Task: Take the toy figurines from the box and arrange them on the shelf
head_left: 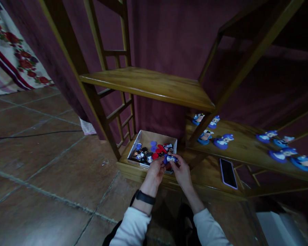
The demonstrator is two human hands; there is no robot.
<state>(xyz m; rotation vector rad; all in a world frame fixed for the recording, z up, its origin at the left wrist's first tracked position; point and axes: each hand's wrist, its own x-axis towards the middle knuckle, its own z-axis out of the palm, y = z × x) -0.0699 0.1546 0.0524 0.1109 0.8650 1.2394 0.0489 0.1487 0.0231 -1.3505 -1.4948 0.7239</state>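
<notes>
Figurine (171, 159) partly hidden by right hand (181, 172)

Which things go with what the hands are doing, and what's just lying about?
Part of it:
purple figurine, in left hand and right hand
open box with purple discs
probably the shelf figurines

Just lying about, it seems:
phone
black cable
</notes>
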